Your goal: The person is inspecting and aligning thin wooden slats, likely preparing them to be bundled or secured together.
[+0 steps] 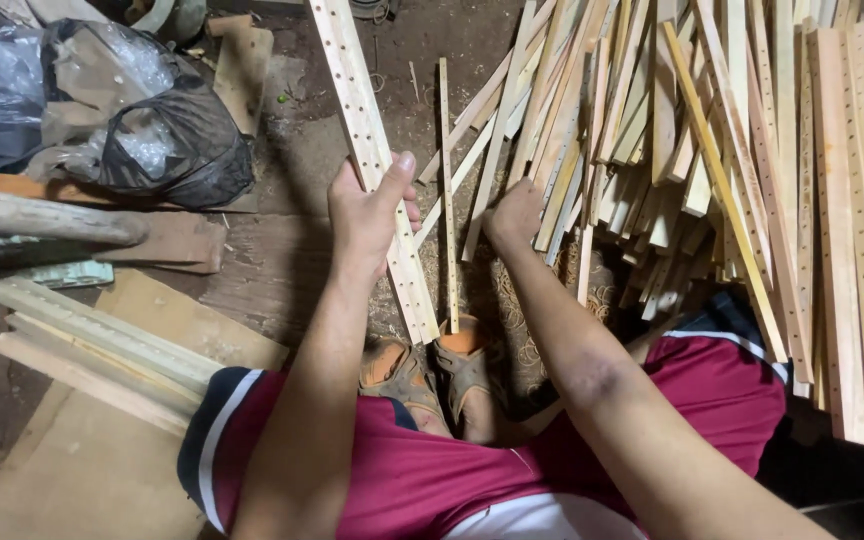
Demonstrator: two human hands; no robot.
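My left hand [370,212] grips a long pale wooden slat [357,95] drilled with two rows of small holes; the slat runs from the top of the view down to my feet. My right hand [515,213] reaches into a large heap of similar thin wooden strips [712,150] and its fingers are tucked among their lower ends. Whether it holds one I cannot tell. A narrow drilled strip [446,190] lies between the two hands on the ground. I sit with knees apart in red shorts, sandalled feet [437,375] together below the slat.
A black plastic bag [177,140] and clear plastic wrapping lie at the upper left. A thick round pole [42,215] crosses the left edge. Moulded wooden battens [102,345] rest on a brown board at the lower left. The floor is dusty dirt.
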